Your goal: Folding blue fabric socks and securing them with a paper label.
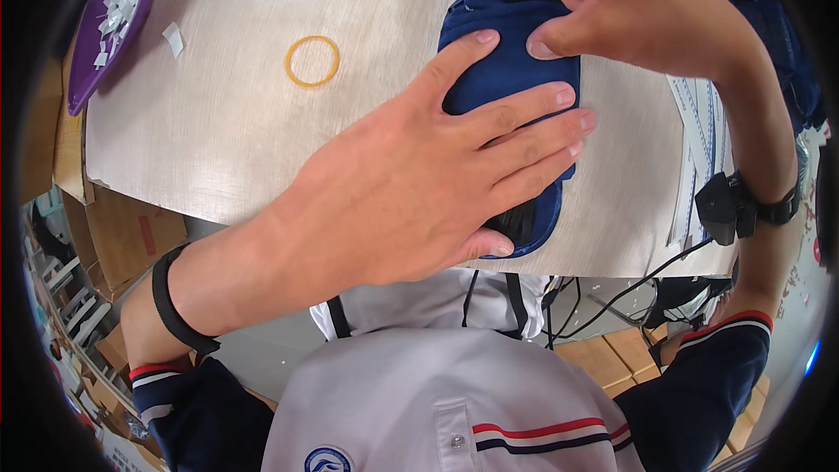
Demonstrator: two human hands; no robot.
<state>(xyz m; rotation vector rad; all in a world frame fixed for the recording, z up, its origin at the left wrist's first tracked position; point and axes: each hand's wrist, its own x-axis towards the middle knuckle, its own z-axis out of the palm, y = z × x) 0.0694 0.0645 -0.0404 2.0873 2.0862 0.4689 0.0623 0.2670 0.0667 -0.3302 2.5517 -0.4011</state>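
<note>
A dark blue fabric pouch (489, 74) lies lengthwise on the table, with a black part showing at its near end. Across its top my left hand (419, 170) rests flat, fingers stretched and spread, the thumb by the near end. At the far right corner my right hand (616, 13) grips the pouch, its thumb on the upper face and the other fingers curled over the far edge. My left palm and fingers hide much of the pouch's middle. What the curled right fingertips touch is partly hidden.
A yellow rubber band (312, 61) lies left of the pouch. Farther left stands a purple tray (83, 79) of small white pieces, with loose scraps (174, 38) nearby. Printed paper strips (695, 135) and dark blue fabric (778, 35) are at right. A black cable (638, 284) hangs by the table edge.
</note>
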